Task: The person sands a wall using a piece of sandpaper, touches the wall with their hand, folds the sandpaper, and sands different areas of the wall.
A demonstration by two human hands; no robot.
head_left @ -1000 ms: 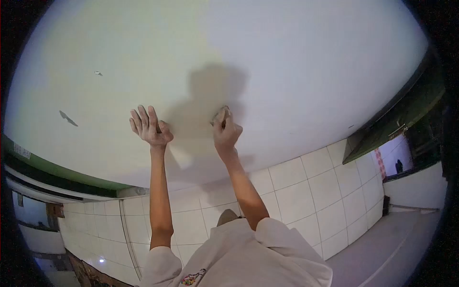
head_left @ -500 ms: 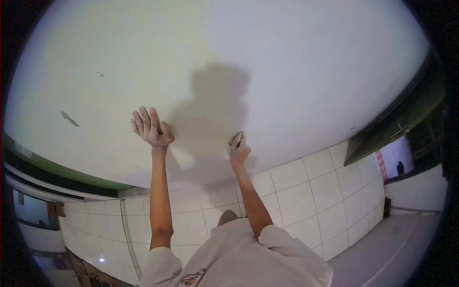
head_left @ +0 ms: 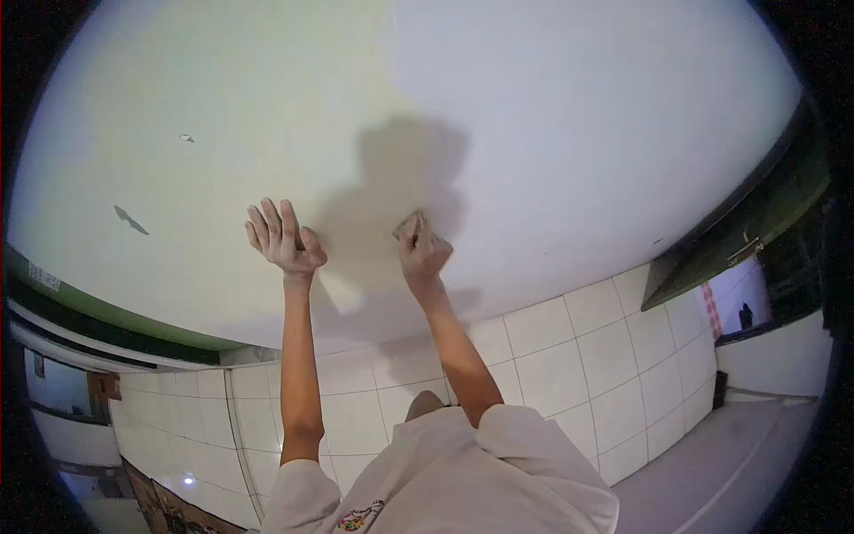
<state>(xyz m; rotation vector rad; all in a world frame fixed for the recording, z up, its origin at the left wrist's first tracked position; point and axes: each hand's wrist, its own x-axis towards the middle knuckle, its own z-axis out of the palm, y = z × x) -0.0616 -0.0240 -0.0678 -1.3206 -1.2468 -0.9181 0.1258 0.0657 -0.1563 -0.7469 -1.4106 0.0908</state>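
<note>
My left hand (head_left: 286, 242) lies against the pale wall (head_left: 569, 133) with its fingers spread and nothing in it. To its right, my right hand (head_left: 424, 252) is closed around a small greyish pad (head_left: 408, 226), which it presses on the wall. Most of the pad is hidden by the fingers, and its kind is too small to tell. Pale dust covers the fingers of both hands. My shadow (head_left: 405, 165) falls on the wall above and between them.
Below the wall is a white tiled floor (head_left: 556, 343). A dark green door (head_left: 743, 222) with a handle stands at the right, beside a doorway. A small white spot (head_left: 186, 138) and a grey mark (head_left: 131, 220) show on the wall's left part.
My right hand, holding the pad, moved down and to the right along the wall, then back up and to the left. My left hand has stayed in nearly the same place.
</note>
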